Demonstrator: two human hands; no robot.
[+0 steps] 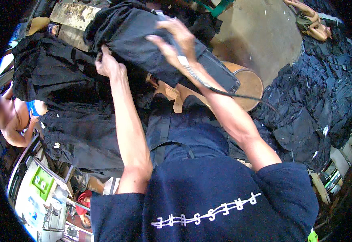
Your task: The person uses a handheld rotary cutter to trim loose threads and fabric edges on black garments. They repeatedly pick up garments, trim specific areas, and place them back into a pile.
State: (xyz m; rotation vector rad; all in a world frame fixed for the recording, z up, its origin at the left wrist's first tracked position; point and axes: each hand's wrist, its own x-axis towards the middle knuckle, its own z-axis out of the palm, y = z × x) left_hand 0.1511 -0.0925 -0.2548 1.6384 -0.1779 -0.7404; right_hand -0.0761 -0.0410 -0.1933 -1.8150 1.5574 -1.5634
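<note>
A black garment [143, 48], with the look of a trouser leg, is drawn over a long flat black board [220, 74]. The board's bare end sticks out at the lower right. At the garment's left edge my left hand [110, 64] pinches the cloth. My right hand [180, 42], a little blurred, is closed round a slim dark corded hand tool [171, 38] above the garment. What kind of tool it is does not show clearly. Its black cable [240, 96] runs back along my right forearm.
A round wooden-topped drum or stool [250, 86] stands beside the board's end. Dark cloth [309, 105] is heaped at right, and more black garments [59, 72] lie at left. Other people are at the left [18, 117], far right [311, 22] and lower left [84, 205].
</note>
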